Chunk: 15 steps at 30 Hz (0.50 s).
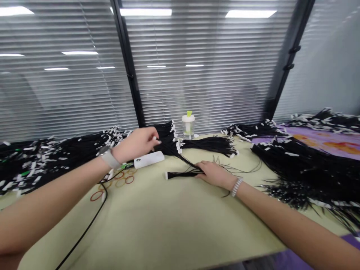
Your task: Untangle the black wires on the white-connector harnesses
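My right hand (213,173) is closed around black wires on the table. Part of this wire bundle (182,174) sticks out to the left and ends in a white connector (166,175). Another black strand (184,160) runs from the fingers up toward the pile at the back. My left hand (137,141) is raised above a white power bank (149,159), thumb and fingers pinched. Between its fingertips shows a small white piece (154,138) that looks like a connector; any wire on it is hard to make out.
Heaps of black wires with white connectors (70,157) lie at the left, with more wires (306,168) at the right. A clear cup with a white lid (188,125) stands by the window blinds. Rubber bands (120,182) and a black cable (92,221) lie at the left front.
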### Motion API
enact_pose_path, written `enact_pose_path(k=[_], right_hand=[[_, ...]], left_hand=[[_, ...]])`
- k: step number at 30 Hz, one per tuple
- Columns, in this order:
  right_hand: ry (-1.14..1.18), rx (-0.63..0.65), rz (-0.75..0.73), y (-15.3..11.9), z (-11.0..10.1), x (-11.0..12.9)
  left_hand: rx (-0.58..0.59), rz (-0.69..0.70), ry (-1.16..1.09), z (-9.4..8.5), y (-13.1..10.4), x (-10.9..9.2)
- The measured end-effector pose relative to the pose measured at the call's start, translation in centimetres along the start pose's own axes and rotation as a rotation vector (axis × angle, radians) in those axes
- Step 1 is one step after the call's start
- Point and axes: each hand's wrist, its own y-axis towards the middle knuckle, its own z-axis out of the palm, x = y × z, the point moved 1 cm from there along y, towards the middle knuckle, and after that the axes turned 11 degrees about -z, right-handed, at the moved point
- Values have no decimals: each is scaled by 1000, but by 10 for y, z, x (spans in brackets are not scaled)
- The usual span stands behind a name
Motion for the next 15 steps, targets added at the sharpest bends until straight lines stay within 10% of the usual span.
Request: enact_pose_path(k=[7, 15], right_hand=[[130, -77, 112, -4, -1, -18], [578, -441, 19, -3, -63, 8]], left_hand=[[-477, -119, -147, -76, -13, 11], [-375, 6, -344, -100, -26, -10]])
